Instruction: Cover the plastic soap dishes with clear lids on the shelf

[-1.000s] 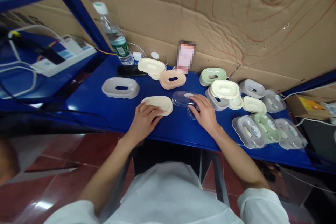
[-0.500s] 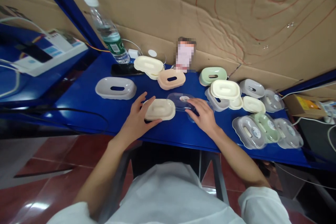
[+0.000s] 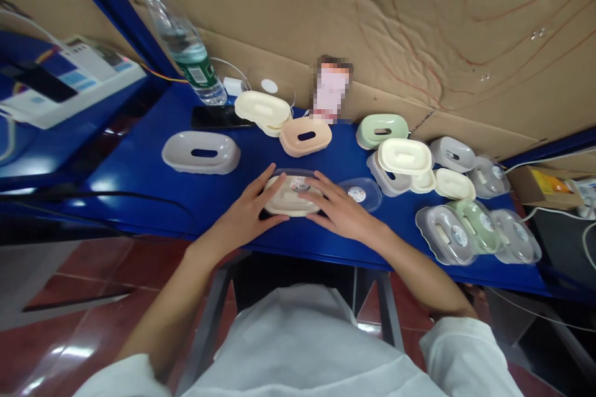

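In front of me on the blue table lies a cream oval soap dish (image 3: 279, 206), with a clear plastic lid (image 3: 300, 183) bearing a round sticker over its top. My left hand (image 3: 246, 209) curls round the dish's left end, thumb at the near side and fingers at the far side. My right hand (image 3: 343, 208) grips the lid's right end, fingers across the top and thumb at the near edge. Whether the lid is seated on the dish I cannot tell. A second clear lid (image 3: 371, 193) lies just beyond the right hand.
A grey slotted oval dish (image 3: 177, 155) stands left, a peach one (image 3: 302, 144) behind, a green one (image 3: 367, 130) back right. Cream inserts (image 3: 405, 155) lie right of centre. Lidded dishes (image 3: 442, 239) sit near the right front edge. A water bottle (image 3: 198, 71) and a phone (image 3: 331, 90) stand behind.
My right hand has moved left, bringing the clear lid over the cream dish. Another clear lid now shows where the right hand was. My left hand stays by the dish, its fingers now at the lid.
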`<state>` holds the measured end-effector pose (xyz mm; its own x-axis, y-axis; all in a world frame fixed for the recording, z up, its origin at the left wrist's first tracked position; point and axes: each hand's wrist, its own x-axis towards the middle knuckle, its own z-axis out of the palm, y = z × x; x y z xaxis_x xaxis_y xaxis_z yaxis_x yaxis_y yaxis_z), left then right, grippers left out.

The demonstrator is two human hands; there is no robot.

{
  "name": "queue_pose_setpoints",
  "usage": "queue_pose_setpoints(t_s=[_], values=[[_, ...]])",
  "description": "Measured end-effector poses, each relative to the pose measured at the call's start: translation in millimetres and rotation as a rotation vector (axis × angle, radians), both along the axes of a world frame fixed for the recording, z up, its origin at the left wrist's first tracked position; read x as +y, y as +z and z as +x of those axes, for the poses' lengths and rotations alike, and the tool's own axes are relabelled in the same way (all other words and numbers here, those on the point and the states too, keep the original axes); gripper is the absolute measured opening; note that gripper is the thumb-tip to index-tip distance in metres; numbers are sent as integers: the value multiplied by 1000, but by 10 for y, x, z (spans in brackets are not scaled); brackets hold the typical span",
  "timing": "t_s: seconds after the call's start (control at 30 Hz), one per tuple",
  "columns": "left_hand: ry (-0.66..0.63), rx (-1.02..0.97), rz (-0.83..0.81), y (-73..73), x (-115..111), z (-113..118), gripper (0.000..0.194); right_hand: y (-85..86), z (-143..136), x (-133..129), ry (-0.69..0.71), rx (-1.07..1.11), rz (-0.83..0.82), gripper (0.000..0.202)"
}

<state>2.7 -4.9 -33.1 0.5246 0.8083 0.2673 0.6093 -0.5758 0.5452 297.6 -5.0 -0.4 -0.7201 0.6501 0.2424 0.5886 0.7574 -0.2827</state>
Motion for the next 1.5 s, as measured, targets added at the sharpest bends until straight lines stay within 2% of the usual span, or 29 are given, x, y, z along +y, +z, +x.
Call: queue_pose_setpoints(t_s=[0.07, 0.23, 0.37, 0.57, 0.8, 1.13, 1.5], values=[[17, -21, -2, 5, -15, -19, 85, -60, -16, -28, -1, -16, 28, 47], [73, -52, 119, -43, -53, 14, 79, -161, -10, -54, 2, -45, 64, 56], [99, -46, 173, -64, -62, 45, 78, -137, -16, -36, -24, -55, 42, 60], [105, -40, 237, -101, -47, 30, 80, -108, -29, -35, -15, -63, 72, 52], [116, -43, 289, -143, -34, 20, 83, -93, -30, -31, -34, -89, 64, 62], [132, -8, 207, -117, -64, 23, 72, -76, -20, -51, -94, -126, 65, 50], [162, 12, 114, -102, -73, 28, 79, -70, -21, -56, -123, -100, 89, 48]])
